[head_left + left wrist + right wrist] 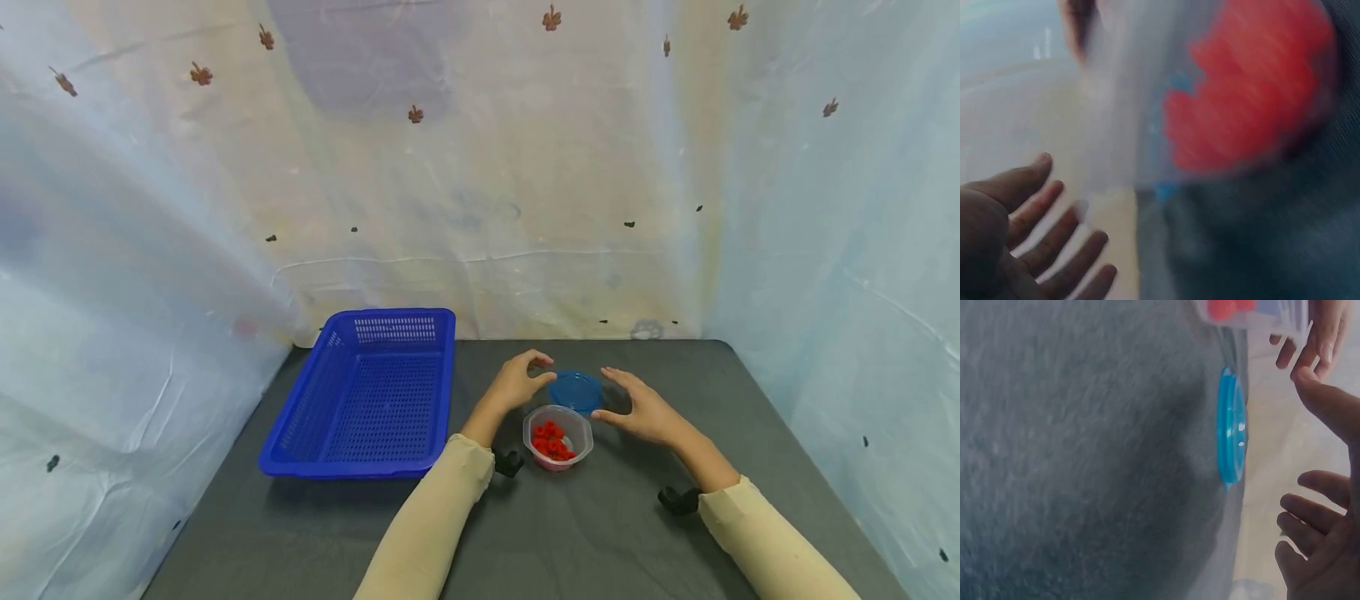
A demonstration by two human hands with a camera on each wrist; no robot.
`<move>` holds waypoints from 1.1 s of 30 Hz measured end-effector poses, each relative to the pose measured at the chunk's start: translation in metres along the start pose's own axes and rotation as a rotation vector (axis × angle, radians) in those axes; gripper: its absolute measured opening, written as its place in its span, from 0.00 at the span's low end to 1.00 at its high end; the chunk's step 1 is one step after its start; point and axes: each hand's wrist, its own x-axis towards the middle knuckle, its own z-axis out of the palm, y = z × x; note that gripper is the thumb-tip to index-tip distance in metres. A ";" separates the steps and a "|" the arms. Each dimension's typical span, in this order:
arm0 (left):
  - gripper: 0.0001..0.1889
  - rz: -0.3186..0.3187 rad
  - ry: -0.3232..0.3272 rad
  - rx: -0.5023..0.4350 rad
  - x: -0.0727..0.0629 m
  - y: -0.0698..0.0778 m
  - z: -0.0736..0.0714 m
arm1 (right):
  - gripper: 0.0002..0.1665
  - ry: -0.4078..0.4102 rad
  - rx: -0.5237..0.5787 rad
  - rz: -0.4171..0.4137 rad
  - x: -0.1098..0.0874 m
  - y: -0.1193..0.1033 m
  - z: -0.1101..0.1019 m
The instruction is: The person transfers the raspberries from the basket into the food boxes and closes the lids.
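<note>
A clear plastic container [582,430] stands uncovered on the table, with several small red pieces [551,442] in the bottom; their kind is too small to tell. Just behind it lies a round blue lid [576,392], flat on the cloth. My left hand [517,382] hovers at the left of the lid and container, fingers loosely bent and holding nothing. On the other side my right hand [639,407] is held with thumb and fingers apart, also holding nothing. The left wrist view is blurred, but the spread fingers of the left hand [1035,237] show beside the container [1116,125].
A large blue plastic basket [447,392] sits on the left part of the dark grey table [600,533], with nothing seen inside it. A pale patterned sheet [480,183] hangs behind the table and along both sides.
</note>
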 end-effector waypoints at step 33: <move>0.32 0.058 -0.167 0.233 0.019 -0.049 0.023 | 0.56 -0.116 -0.054 0.042 0.037 0.030 0.016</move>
